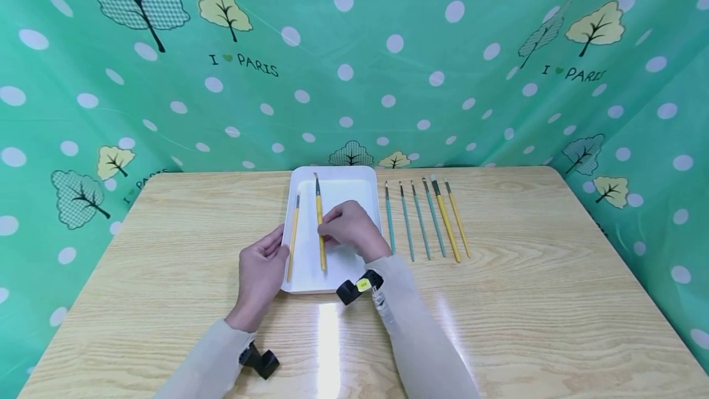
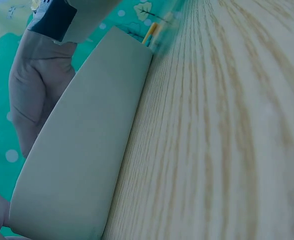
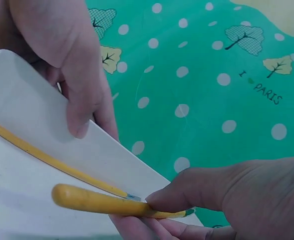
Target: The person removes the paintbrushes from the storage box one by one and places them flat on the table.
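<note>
My right hand (image 1: 350, 226) pinches a yellow-handled paintbrush (image 1: 319, 202) between thumb and fingers, over the white tray (image 1: 362, 180). In the right wrist view this brush (image 3: 87, 199) points its rounded handle end toward the camera. A thinner yellow paintbrush (image 1: 293, 239) lies inside the tray along its left wall. At that same wall, my left hand (image 1: 260, 270) grips the rim, its thumb (image 3: 79, 117) on the inner side and fingers outside. The left wrist view shows the tray's outer side (image 2: 82, 135) on the wooden table.
Right of the tray, several paintbrushes lie in a row: teal-handled ones (image 1: 421, 220) nearer the tray, then a thick yellow one (image 1: 445, 220) and a thin yellow one (image 1: 457, 217). A green dotted cloth (image 1: 354, 48) hangs behind the table (image 1: 554, 276).
</note>
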Action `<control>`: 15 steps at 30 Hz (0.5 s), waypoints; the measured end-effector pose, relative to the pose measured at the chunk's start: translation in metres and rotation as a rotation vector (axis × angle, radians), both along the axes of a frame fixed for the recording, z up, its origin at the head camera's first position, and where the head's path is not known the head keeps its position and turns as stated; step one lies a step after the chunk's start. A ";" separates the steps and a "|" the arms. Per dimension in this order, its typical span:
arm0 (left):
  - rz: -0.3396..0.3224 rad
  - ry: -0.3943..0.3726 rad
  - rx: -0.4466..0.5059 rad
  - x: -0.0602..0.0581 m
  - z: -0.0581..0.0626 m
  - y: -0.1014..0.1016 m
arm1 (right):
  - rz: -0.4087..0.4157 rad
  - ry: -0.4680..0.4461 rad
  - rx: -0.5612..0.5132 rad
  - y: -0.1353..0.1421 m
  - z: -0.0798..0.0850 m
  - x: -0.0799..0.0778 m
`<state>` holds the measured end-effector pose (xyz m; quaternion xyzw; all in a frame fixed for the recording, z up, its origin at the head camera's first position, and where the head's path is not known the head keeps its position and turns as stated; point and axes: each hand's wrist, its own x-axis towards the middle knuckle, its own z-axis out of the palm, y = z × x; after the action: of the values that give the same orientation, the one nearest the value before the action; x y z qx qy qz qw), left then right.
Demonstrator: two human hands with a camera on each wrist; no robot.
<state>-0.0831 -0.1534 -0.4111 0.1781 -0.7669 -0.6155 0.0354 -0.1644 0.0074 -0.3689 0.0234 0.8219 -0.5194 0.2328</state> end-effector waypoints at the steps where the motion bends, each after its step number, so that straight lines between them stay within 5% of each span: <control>1: 0.000 0.001 0.001 0.000 0.000 0.000 | -0.002 0.001 -0.006 0.001 0.000 -0.001; 15: -0.005 0.005 -0.001 0.000 0.001 0.001 | 0.031 -0.031 -0.085 0.020 0.006 -0.007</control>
<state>-0.0826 -0.1529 -0.4104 0.1746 -0.7676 -0.6157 0.0355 -0.1712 0.0277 -0.3627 0.0088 0.7955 -0.5500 0.2543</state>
